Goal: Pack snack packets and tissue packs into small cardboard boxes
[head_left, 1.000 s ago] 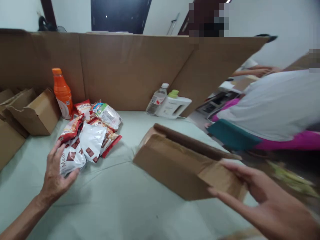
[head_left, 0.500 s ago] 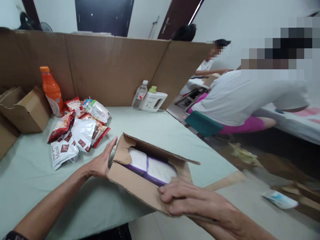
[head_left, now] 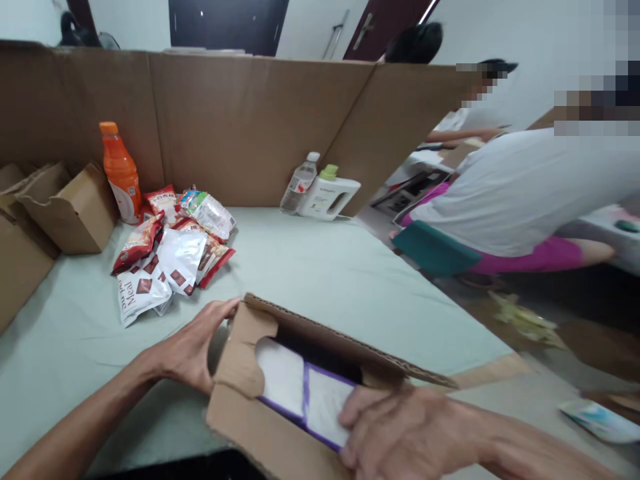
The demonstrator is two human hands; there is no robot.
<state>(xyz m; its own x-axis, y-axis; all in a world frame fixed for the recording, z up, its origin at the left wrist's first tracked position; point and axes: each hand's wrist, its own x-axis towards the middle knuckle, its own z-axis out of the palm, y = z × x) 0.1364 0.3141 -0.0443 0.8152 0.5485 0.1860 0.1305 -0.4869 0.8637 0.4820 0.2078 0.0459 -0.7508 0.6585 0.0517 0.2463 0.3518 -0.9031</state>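
An open cardboard box (head_left: 260, 427) lies at the near edge of the pale green table (head_left: 310, 273), its flaps spread. Inside it shows a white packet with purple edging (head_left: 300, 393). My left hand (head_left: 193, 347) presses flat against the box's left end flap, fingers stretched out. My right hand (head_left: 400, 433) rests on the box's near right side, its fingertips lying on the white packet.
A heap of snack packets (head_left: 167, 257) lies at the left, with an orange drink bottle (head_left: 120, 173) and small cardboard boxes (head_left: 70, 210) behind. A water bottle (head_left: 299, 190) and white detergent jug (head_left: 330, 197) stand by the cardboard wall (head_left: 250, 127). A person in white (head_left: 525, 193) bends at the right.
The box has been drawn closer to me and sits at the table's near edge. My left hand left the snack packets for the box's left flap; my right fingers now reach onto the packet.
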